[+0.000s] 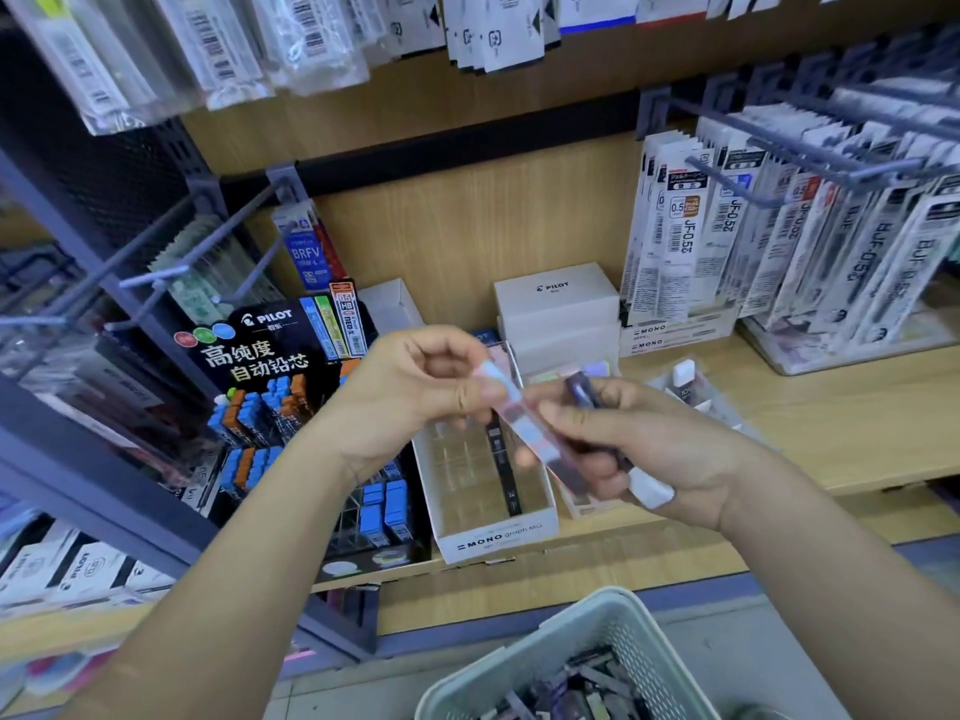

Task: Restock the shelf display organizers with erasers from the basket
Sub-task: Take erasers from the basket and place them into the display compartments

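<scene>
- Slim pale pink-and-white stick eraser in clear wrap point(511, 407): being held above the wooden shelf point(810, 423), upper end pinched by the left hand point(415, 392).
- Right hand point(644, 449): grip being kept closed on the eraser's lower end together with further dark and white erasers.
- White cardboard MONO display box point(488, 491): being shown beneath the hands, nearly empty.
- Pale green perforated plastic basket point(566, 641): being shown below, holding more erasers.

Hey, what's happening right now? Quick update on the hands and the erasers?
Left hand and right hand both gripping one pink eraser stick. Basket below. Nothing blocking the shelf.
</scene>
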Motion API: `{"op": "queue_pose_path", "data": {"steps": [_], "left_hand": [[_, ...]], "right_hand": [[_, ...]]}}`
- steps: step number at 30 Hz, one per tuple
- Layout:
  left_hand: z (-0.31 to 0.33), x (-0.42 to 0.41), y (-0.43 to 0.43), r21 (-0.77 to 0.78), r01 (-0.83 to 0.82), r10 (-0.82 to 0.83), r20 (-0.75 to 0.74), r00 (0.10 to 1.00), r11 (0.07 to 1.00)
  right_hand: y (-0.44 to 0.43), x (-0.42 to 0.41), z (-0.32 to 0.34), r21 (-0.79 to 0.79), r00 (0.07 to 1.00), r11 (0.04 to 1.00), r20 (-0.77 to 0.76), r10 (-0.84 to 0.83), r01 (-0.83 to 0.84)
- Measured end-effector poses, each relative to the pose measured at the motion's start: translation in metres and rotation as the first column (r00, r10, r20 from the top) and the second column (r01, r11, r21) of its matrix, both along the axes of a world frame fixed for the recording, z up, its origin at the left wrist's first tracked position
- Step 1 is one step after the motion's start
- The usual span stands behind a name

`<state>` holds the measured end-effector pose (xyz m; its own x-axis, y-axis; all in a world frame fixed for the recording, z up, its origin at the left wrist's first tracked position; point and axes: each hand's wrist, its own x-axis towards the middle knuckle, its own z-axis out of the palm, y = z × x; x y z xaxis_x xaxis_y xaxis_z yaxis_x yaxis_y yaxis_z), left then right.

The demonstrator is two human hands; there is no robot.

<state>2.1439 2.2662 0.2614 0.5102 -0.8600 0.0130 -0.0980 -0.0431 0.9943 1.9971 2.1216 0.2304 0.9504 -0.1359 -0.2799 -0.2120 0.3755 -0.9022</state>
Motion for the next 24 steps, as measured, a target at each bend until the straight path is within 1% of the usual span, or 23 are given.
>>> {"op": "queue_pose_path", "data": {"steps": [1, 2, 3, 4, 6, 7, 9, 12, 14, 16, 18, 20, 24], "left_hand": [[0.002, 0.001, -0.002, -0.017, -0.100, 0.100, 0.032, 0.994, 0.995], [0.003, 0.001, -0.005, -0.035, -0.193, 0.195, 0.081, 0.978, 0.981], [0.005, 0.003, -0.007, -0.055, -0.270, 0.276, 0.138, 0.951, 0.961], [0.005, 0.003, -0.010, -0.077, -0.336, 0.344, 0.183, 0.921, 0.939], [0.004, 0.004, -0.018, -0.109, -0.425, 0.438, 0.234, 0.868, 0.899], [0.002, 0.003, -0.023, -0.108, -0.442, 0.454, 0.262, 0.851, 0.891], [-0.005, -0.003, -0.035, -0.069, -0.435, 0.430, 0.352, 0.831, 0.898], [-0.018, -0.018, -0.056, 0.017, -0.412, 0.329, 0.572, 0.751, 0.911], [-0.027, -0.027, -0.068, 0.057, -0.388, 0.258, 0.657, 0.708, 0.920], [-0.037, -0.030, -0.078, 0.071, -0.365, 0.207, 0.717, 0.666, 0.928], [-0.046, -0.030, -0.084, 0.074, -0.349, 0.161, 0.787, 0.596, 0.934], [-0.055, -0.028, -0.089, 0.082, -0.332, 0.114, 0.840, 0.531, 0.940], [-0.066, -0.027, -0.094, 0.140, -0.316, 0.035, 0.871, 0.490, 0.938]], "right_hand": [[-0.007, 0.002, -0.002, 0.004, 0.987, 0.988, -0.045, -0.156, 0.156], [-0.015, 0.002, -0.004, 0.030, 0.945, 0.948, -0.088, -0.314, 0.317], [-0.025, 0.001, -0.005, 0.059, 0.891, 0.893, -0.121, -0.437, 0.446], [-0.034, -0.002, -0.005, 0.086, 0.840, 0.840, -0.145, -0.522, 0.536], [-0.047, -0.008, -0.005, 0.150, 0.769, 0.755, -0.183, -0.613, 0.638], [-0.051, -0.012, -0.005, 0.181, 0.749, 0.728, -0.207, -0.629, 0.661], [-0.053, -0.016, -0.005, 0.228, 0.750, 0.715, -0.242, -0.616, 0.661], [-0.054, -0.020, -0.007, 0.269, 0.769, 0.720, -0.241, -0.593, 0.640], [-0.054, -0.023, -0.007, 0.294, 0.761, 0.703, -0.216, -0.612, 0.648], [-0.054, -0.026, -0.004, 0.302, 0.737, 0.675, -0.206, -0.643, 0.673], [-0.054, -0.029, -0.001, 0.324, 0.736, 0.667, -0.184, -0.651, 0.671], [-0.055, -0.033, 0.000, 0.336, 0.755, 0.686, -0.149, -0.638, 0.646], [-0.053, -0.040, 0.002, 0.269, 0.797, 0.755, -0.103, -0.595, 0.598]]}}
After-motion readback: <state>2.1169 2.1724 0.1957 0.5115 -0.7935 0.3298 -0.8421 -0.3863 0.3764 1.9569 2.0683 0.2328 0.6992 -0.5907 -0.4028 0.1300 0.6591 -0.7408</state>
